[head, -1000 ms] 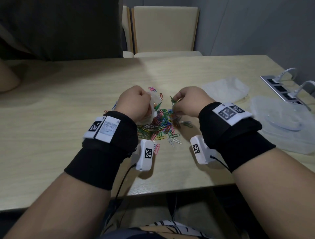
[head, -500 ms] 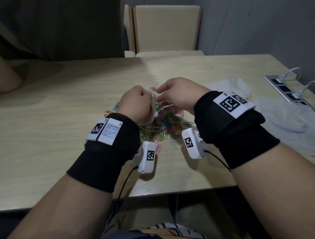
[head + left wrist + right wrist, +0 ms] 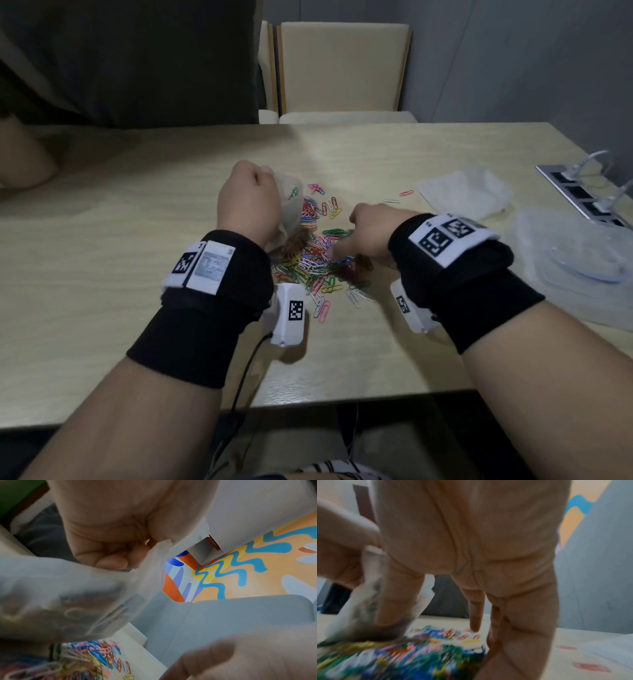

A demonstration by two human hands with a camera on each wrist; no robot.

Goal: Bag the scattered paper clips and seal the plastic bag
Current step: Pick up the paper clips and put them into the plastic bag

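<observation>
A heap of coloured paper clips [image 3: 315,260] lies mid-table, also in the left wrist view [image 3: 89,660] and, blurred, in the right wrist view [image 3: 412,654]. My left hand [image 3: 246,202] is a fist that grips the rim of a clear plastic bag [image 3: 291,209], held above the heap's far left side. In the left wrist view the bag [image 3: 68,595] hangs below the curled fingers [image 3: 109,561] with faint clip shapes inside. My right hand [image 3: 363,236] is low over the heap's right side. Its fingers [image 3: 476,615] point straight down at the clips.
A second crumpled clear bag [image 3: 466,192] and a clear plastic lid [image 3: 582,263] lie to the right, with a power strip [image 3: 582,192] beyond. Two stray clips [image 3: 406,193] sit near that bag. Another person's arm [image 3: 24,161] rests far left. A chair [image 3: 342,68] stands behind the table.
My right hand left the bag's mouth and dropped down and right onto the heap. My left hand kept its grip and raised the bag a little farther from me.
</observation>
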